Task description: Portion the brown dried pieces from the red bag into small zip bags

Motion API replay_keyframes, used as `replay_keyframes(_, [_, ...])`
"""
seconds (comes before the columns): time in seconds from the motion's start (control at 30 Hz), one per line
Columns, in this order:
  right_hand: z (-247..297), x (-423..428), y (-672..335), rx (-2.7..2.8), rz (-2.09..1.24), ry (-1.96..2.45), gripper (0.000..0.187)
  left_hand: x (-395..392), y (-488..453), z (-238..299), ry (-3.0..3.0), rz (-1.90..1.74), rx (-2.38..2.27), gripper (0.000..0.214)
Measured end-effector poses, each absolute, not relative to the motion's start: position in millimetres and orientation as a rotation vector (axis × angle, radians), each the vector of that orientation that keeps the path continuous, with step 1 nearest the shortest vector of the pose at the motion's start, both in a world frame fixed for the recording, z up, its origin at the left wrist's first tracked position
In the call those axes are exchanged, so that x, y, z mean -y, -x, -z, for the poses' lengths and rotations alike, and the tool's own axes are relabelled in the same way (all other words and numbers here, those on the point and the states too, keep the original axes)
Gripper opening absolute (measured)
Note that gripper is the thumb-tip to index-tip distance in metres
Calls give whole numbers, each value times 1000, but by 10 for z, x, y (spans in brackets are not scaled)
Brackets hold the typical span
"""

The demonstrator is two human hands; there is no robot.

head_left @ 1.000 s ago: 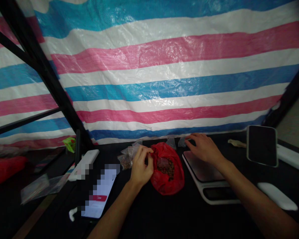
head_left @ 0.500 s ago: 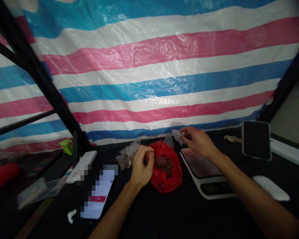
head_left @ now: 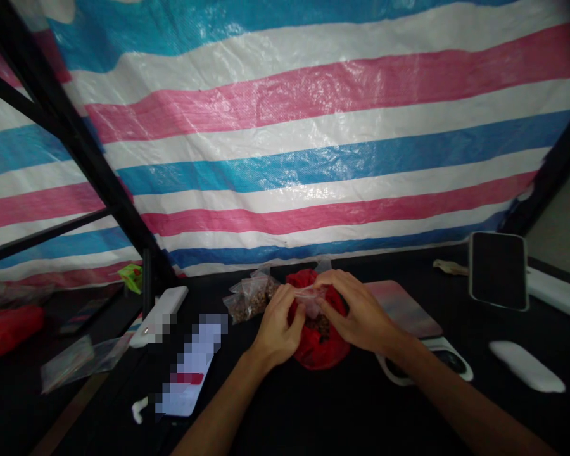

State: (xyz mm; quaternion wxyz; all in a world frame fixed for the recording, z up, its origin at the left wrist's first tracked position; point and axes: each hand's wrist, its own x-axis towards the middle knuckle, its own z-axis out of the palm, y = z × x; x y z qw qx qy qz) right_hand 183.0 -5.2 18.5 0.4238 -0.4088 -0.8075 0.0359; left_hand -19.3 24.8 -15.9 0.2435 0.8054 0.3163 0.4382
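Note:
Between my two hands a small clear zip bag is held by its upper edge. My left hand pinches the left side of it, and my right hand grips the right side. Right below lies an open red plastic bag with small brown granules inside. Left of my left hand, several filled zip bags of brown bits are grouped together. A kitchen scale sits under and behind my right forearm, which hides part of it.
A phone and a white power strip-like bar lie to the left, with a white earbud near them. On the right are a dark-screened device and a white mouse-like object. Striped sheeting hangs behind.
My right hand has come left from beyond the scale, bringing a small clear zip bag over the red bag. My left hand now grips the bag's other side.

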Motion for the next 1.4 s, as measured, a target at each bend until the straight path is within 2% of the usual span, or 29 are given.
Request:
replay_keyframes(0.1, [-167,43,-1793,2041,-86,1010,9,-204,185,153,-2194,-1251,-817,21])
replay_keyframes(0.23, [-105,29,-1750,2046,-67,964,17,-157,158,142,-2120,-1264,-838,36])
replay_keyframes(0.43, [-116,45,-1798,2067,-13,988,11,-196,199,165,-2241,-1145,-1000,19])
replay_keyframes(0.67, [-177,77,-1784,2065,26,1082,10,-206,186,87,-2494,-1166,-1084,29])
replay_keyframes(0.73, [-148,59,-1774,2082,-14,1069,13,-218,188,85,-2482,-1172,-1114,20])
replay_keyframes(0.8, [-114,37,-1773,2090,-60,1077,26,-244,202,97,-2425,-1192,-1239,10])
replay_keyframes(0.87, [-92,17,-1778,2094,-90,1109,39,-271,223,105,-2313,-1213,-1456,12])
replay_keyframes(1.07, [-76,-17,-1791,2380,-99,1053,28,-243,195,63,-2162,-980,-1930,11])
replay_keyframes(1.13, [-57,-23,-1793,2394,-102,1067,32,-208,159,51,-2154,-836,-1980,14])
replay_keyframes(1.23, [-20,-27,-1801,2380,-113,1117,44,-177,123,58,-2088,-728,-1946,16])
replay_keyframes(1.33, [4,-32,-1821,2388,-122,1158,41,-193,113,120,-1928,-816,-1742,9])
replay_keyframes(1.4, [5,-41,-1847,2377,-115,1184,41,-232,108,198,-1809,-925,-1556,21])
